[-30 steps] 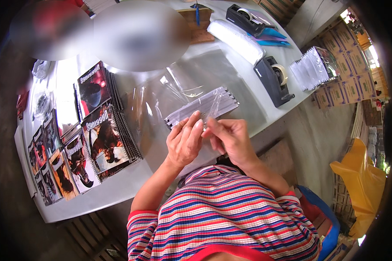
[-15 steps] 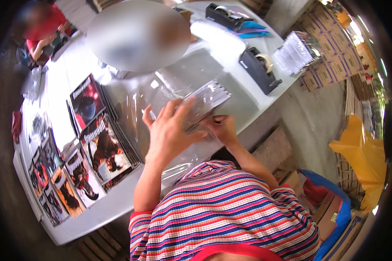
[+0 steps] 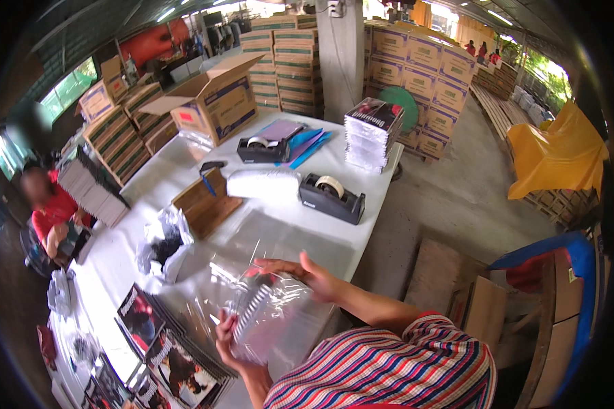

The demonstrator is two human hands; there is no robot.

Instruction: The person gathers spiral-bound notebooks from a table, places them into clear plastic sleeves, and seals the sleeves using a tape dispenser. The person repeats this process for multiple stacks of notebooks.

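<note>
Two hands, left hand (image 3: 228, 337) and right hand (image 3: 307, 273), pinch closed on a clear crinkled plastic sleeve (image 3: 266, 317) at lower centre, whose slick film could probably slip loose.

You stand at a white table (image 3: 378, 204) in an open warehouse with a bare concrete floor (image 3: 457, 184), stacked cardboard boxes (image 3: 416, 61) around a grey pillar (image 3: 339, 54), and daylight entering beyond.

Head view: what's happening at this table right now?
A person in a striped shirt holds a clear plastic sleeve with a stack of booklets inside, left hand at its lower end, right hand at the top. It is held above the white table, near printed booklets and a black tape dispenser.
</note>
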